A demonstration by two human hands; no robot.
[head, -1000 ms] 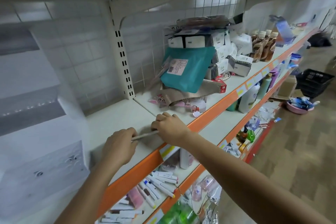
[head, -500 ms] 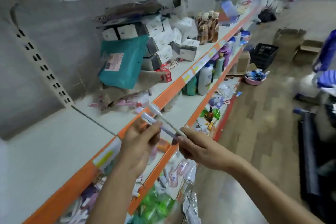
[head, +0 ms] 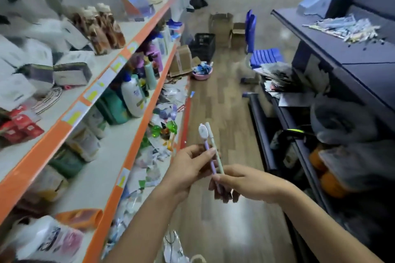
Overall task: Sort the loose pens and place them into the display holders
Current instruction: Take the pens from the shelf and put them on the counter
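Two pens stand side by side over the aisle floor: a purple pen point(head: 206, 151) with a white oval top and a pale green pen point(head: 217, 156) with a white cap. My left hand point(head: 190, 166) pinches them at mid-length between thumb and fingers. My right hand point(head: 241, 181) closes around their lower ends, which it hides. A heap of loose pens point(head: 344, 28) lies on the dark blue counter at the upper right. No display holder can be made out.
Orange-edged shelves point(head: 119, 190) run along the left, packed with bottles, boxes and packets. A dark blue counter unit point(head: 320, 49) with clutter below lines the right. Down the wooden aisle stand a black crate point(head: 203, 47), cardboard boxes, a pink basin point(head: 202, 73) and a blue stool point(head: 265, 55).
My view has swung right from the shelf to the aisle. Both hands came off the shelf with the pens and now hold them more upright over the floor.
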